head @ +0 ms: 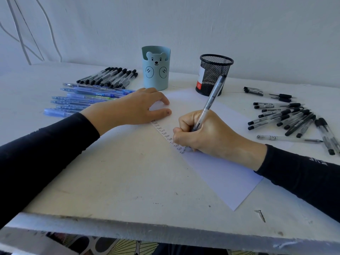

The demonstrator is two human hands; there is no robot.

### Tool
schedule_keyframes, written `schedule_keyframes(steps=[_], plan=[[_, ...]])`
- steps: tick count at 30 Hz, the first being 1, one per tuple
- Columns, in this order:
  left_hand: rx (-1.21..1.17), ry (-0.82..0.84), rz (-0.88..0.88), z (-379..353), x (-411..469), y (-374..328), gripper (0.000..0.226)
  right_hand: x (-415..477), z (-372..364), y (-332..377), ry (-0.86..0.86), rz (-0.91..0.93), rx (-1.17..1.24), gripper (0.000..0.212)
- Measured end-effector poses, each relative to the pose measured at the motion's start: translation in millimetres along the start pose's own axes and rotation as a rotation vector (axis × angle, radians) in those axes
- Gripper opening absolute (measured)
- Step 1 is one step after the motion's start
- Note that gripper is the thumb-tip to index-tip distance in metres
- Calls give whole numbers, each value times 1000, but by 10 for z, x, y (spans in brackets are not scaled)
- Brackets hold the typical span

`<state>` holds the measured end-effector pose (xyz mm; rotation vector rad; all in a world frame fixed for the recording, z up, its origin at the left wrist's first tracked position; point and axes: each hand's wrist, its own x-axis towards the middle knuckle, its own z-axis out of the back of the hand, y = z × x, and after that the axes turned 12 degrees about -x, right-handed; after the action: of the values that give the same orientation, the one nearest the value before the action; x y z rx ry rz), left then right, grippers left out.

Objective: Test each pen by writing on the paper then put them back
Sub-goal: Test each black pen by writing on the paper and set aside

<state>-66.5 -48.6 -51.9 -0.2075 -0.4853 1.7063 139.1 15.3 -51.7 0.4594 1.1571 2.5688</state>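
My right hand (207,135) grips a clear pen (211,100) with a black top, tip down on the white paper (220,173), at the lower end of a column of handwritten "Test" words (165,133). Fingers hide the tip itself. My left hand (132,107) lies flat with relaxed fingers on the paper's upper left part, holding it down. Several black-capped pens (288,118) lie loose to the right. Another batch of black-capped pens (110,77) lies in a row at the back left, with several blue pens (82,100) in front of it.
A light blue bear-face pen cup (156,69) and a black mesh pen cup (214,74) stand at the back of the white table (114,181). The wall rises close behind them. A small screw (260,215) lies near the table's front edge.
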Motion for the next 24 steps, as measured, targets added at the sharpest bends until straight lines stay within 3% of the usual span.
schedule_keyframes(steps=[11,19,22,24], plan=[[11,7,5,-2,15,17,48,13,-13,-42,-2,13,-25,43],[3,4,-1,-8,-20,-4,48,51,100,1,-82,54,-42,51],[7,8,5,-6,-25,-7,47,93,274,59,-101,32,-93,33],[10,9,5,-5,-23,-8,47,115,395,49,-92,27,-137,33]])
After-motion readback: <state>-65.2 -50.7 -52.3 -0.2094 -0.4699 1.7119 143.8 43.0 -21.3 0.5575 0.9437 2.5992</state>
